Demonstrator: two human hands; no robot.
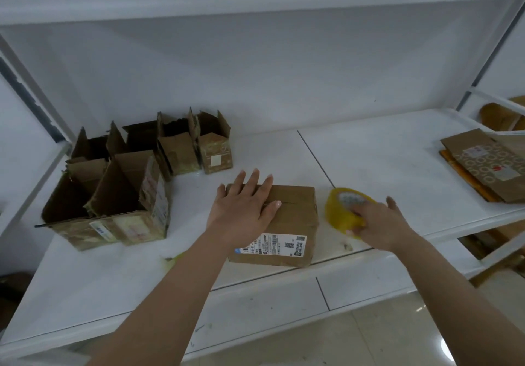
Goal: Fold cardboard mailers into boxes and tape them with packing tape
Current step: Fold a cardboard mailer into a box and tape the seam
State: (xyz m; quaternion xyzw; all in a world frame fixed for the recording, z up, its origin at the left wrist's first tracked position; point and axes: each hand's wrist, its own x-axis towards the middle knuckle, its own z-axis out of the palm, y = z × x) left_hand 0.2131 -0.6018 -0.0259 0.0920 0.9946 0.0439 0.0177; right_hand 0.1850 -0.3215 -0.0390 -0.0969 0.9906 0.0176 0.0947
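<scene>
Head view: left hand [246, 206] lies flat and open, covering part of the closed box [287, 223]; right hand [379, 222] grips the half-hidden yellow tape roll [341, 209]. Label print unreadable.

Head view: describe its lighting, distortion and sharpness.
Head view: soft, even light, faint shadows behind the open boxes; wide-angle bending curves the shelf edges and frame; overall slightly soft, the label on the closed box unreadable, the right hand on the tape roll a little blurred.
</scene>
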